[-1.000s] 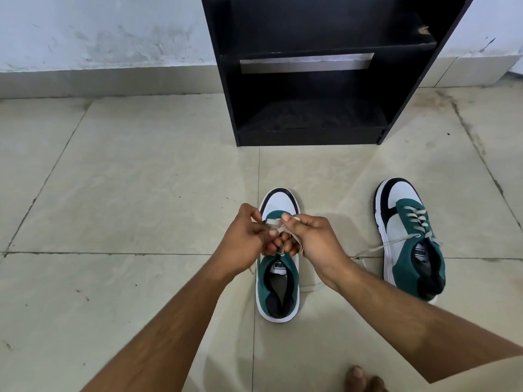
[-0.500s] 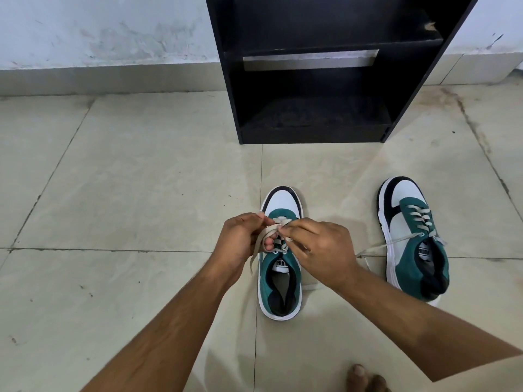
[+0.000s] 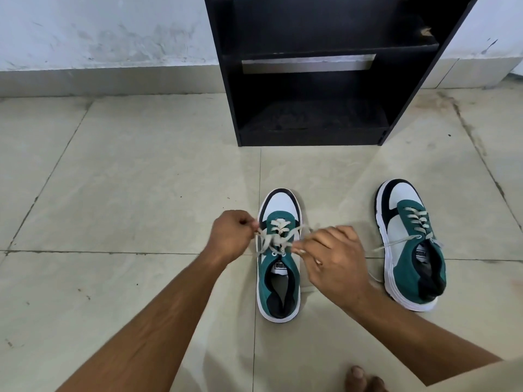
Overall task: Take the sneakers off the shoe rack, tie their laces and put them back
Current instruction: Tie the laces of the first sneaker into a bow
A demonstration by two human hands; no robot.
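Two green, white and black sneakers stand on the tiled floor, toes pointing away from me. Over the near sneaker [image 3: 278, 281] in the middle, my left hand [image 3: 230, 234] pinches one loop of its beige lace [image 3: 276, 239] on the left side. My right hand [image 3: 332, 258] pinches the other loop on the right, so the lace is stretched between both hands across the shoe's tongue. The second sneaker [image 3: 410, 244] sits apart to the right, its lace loose and trailing on the floor.
A black shoe rack [image 3: 311, 69] with bare shelves stands against the pale wall, straight ahead of the sneakers. My bare toes [image 3: 365, 379] show at the bottom edge. Beige floor tiles spread to the left and right.
My hands were bunched together over the sneaker's laces; now they have pulled apart sideways, each drawing a lace loop outward. The second sneaker has not moved.
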